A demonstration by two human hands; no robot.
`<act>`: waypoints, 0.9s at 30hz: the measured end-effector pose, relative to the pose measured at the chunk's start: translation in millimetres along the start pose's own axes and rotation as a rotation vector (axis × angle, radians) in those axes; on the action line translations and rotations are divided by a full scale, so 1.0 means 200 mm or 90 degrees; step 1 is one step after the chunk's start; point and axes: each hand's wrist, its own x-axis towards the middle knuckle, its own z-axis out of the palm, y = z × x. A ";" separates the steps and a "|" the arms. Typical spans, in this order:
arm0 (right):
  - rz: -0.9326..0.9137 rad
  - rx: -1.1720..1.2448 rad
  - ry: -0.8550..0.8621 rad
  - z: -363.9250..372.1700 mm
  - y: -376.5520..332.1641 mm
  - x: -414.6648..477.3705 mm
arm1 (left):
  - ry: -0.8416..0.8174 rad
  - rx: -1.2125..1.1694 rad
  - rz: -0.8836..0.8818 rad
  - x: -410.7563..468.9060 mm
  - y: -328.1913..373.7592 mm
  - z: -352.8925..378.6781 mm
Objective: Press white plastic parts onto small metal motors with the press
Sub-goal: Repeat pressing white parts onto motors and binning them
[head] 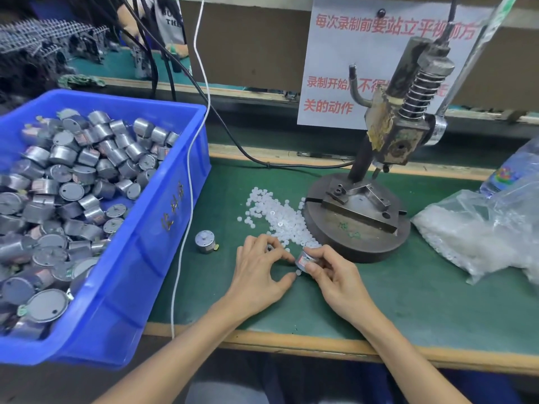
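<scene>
Green matting covers the desk (pixel 408 301), and behind it a paper sign (pixel 335 68) hangs on a brown board. The press (pixel 402 135) stands at the back right on a round iron base. Just in front of this base the right hand (pixel 335 275) holds one motor (pixel 303 259), its grip pinching the round body between thumb and fingers. The left hand (pixel 262 275) meets it with curved fingers. One white part (pixel 298 272) lies at the tip of its thumb, but I cannot tell if that grip pinches it or only touches it. The heap of white parts (pixel 280 220) lies between the hands and the press. More motors fill the blue bin (pixel 163 258) at the left.

I think the step is to set one part on the motor before pressing. It is best to take a single part, put its hole straight over the shaft, and keep the motor level so the part does not fall. After that the motor should sit firmly in the angled block under the ram, with fingers away.

The sign has red Chinese writing; I can read 每次录制前要站立平视 and, lower, 关的动作. The bin has yellow characters that are too blurred. The reddish label on the motor is not readable.
</scene>
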 end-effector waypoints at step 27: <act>-0.232 -0.304 -0.006 0.03 -0.02 -0.02 | 0.009 -0.019 0.031 0.00 0.00 0.00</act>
